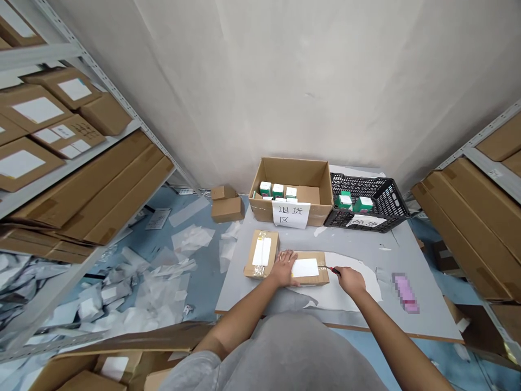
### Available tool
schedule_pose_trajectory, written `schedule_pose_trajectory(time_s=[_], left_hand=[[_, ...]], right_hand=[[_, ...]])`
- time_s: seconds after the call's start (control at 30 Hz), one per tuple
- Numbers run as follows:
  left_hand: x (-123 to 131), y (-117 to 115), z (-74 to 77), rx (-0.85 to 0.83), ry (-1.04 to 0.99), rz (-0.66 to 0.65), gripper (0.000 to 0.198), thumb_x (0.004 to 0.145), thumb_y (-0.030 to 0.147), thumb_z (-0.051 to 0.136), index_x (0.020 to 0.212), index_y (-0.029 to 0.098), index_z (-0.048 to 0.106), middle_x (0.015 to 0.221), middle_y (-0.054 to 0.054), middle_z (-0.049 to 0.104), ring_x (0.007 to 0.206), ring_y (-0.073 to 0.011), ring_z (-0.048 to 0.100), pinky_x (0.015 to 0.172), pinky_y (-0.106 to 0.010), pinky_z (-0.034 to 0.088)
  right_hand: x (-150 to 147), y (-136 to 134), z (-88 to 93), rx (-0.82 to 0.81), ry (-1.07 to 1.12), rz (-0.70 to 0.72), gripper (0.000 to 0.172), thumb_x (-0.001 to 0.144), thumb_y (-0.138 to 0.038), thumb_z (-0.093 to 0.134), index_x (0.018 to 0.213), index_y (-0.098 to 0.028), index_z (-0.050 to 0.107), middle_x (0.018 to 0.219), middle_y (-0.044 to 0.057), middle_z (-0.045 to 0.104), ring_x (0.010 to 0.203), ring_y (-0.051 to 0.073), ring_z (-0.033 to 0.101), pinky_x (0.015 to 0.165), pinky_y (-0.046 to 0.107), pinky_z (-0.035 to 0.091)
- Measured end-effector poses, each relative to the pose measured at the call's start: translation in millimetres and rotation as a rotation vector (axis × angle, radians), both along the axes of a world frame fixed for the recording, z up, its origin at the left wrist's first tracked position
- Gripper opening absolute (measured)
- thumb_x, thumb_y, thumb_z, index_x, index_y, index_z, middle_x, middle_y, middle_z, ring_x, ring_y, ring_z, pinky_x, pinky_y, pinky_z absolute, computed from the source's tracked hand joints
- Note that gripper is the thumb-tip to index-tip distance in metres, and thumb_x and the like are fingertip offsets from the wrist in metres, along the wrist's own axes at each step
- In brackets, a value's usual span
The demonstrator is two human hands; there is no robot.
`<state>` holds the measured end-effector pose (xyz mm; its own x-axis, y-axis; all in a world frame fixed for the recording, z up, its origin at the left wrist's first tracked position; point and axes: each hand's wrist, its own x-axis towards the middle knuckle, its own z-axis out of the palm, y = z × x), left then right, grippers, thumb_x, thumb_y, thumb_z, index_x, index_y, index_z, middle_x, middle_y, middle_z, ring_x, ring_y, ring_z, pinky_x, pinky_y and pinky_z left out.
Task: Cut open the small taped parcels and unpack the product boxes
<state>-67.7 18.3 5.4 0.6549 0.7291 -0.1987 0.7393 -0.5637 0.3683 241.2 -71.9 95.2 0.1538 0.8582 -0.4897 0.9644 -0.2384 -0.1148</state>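
Note:
My left hand [285, 267] lies flat on a taped cardboard parcel [311, 262] with a white label, pressing on its left end. My right hand [350, 281] sits at the parcel's right end, gripping a small black-and-red handled cutter [334, 270] whose tip points at the parcel's corner. Touching the parcel's left side is a second taped cardboard parcel [261, 253] with a white label. Both parcels rest on a grey table [427, 320], partly on a white sheet [345, 296].
At the table's far edge stand an open cardboard box [291, 190] holding several small green-and-white cartons and a black plastic crate [366, 203] with similar cartons. A pixelated pink object [406, 293] lies on the table. Metal shelves of cartons [73, 163] flank the table; plastic wrappers [154, 288] litter the floor.

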Motion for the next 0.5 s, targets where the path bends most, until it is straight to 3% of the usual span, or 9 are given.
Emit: schedule_pose_trajectory(time_s=[0.1, 0.2, 0.3, 0.4, 0.5], left_hand=[[-2, -1, 5.1, -0.047, 0.080, -0.036, 0.148, 0.055, 0.077, 0.087, 0.170, 0.015, 0.019, 0.175, -0.028, 0.022, 0.164, -0.0454, 0.017, 0.132, -0.059, 0.010], [1, -5, 11.0, -0.038, 0.095, 0.006, 0.149, 0.056, 0.073, 0.088, 0.171, 0.013, 0.015, 0.174, -0.028, 0.025, 0.162, -0.0459, 0.022, 0.132, -0.057, 0.013], [9, -17, 14.3, -0.012, 0.110, 0.122, 0.145, 0.060, 0.076, 0.084, 0.171, 0.012, 0.016, 0.171, -0.028, 0.032, 0.158, -0.0482, 0.027, 0.130, -0.058, 0.015], [20, -29, 17.0, -0.005, 0.143, 0.283, 0.141, 0.064, 0.083, 0.078, 0.169, 0.008, 0.021, 0.166, -0.030, 0.037, 0.154, -0.0509, 0.031, 0.127, -0.060, 0.020], [25, -35, 21.7, -0.007, 0.135, 0.350, 0.129, 0.072, 0.087, 0.069, 0.166, 0.008, 0.030, 0.159, -0.029, 0.047, 0.147, -0.0495, 0.040, 0.123, -0.057, 0.029]], right_hand=[[1, 0, -11.7, 0.020, 0.189, -0.187, 0.035, 0.101, -0.028, 0.048, 0.124, -0.032, 0.075, 0.099, 0.006, 0.079, 0.087, 0.023, 0.074, 0.070, 0.028, 0.043], [-5, 1, -27.4, 0.013, 0.397, -0.312, 0.034, 0.102, -0.034, 0.046, 0.125, -0.029, 0.070, 0.085, 0.001, 0.076, 0.067, 0.017, 0.071, 0.062, 0.025, 0.044], [-14, 3, -40.1, 0.042, 0.558, -0.396, 0.032, 0.103, -0.036, 0.042, 0.123, -0.027, 0.065, 0.077, -0.003, 0.070, 0.053, 0.013, 0.064, 0.056, 0.022, 0.045], [-25, 3, -49.0, 0.096, 0.653, -0.498, 0.031, 0.102, -0.041, 0.044, 0.121, -0.025, 0.061, 0.078, -0.003, 0.067, 0.051, 0.014, 0.062, 0.053, 0.023, 0.047], [-34, 2, -57.2, 0.131, 0.630, -0.555, 0.034, 0.099, -0.048, 0.051, 0.121, -0.024, 0.057, 0.082, -0.002, 0.069, 0.055, 0.016, 0.065, 0.056, 0.026, 0.050]])
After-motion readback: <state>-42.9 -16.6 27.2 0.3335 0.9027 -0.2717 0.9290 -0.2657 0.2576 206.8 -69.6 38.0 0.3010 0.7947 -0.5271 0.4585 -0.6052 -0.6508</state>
